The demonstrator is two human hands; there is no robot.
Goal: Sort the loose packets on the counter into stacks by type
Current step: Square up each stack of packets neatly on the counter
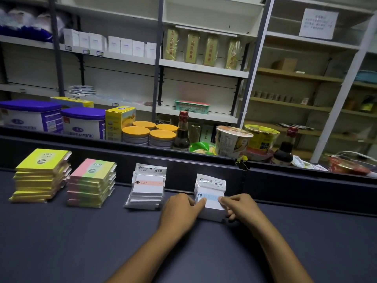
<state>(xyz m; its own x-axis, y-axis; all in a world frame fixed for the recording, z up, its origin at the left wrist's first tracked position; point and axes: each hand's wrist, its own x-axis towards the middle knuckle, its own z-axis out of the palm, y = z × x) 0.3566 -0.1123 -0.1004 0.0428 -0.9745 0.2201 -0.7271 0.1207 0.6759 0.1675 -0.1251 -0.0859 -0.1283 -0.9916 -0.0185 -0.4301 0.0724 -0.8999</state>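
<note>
Four stacks line the counter, and both hands are on the rightmost: left hand and right hand pinch the blue-banded stack from either side, beside the orange-banded stack.

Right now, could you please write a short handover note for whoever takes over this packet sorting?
Left hand and right hand grip the blue-band stack from either side, squaring it.
Four stacks stand in a row on the counter: yellow stack, pink-green stack, orange-band stack, then the blue-band one.
Done: no loose packets visible.
Left: probably just release the stack.
</note>
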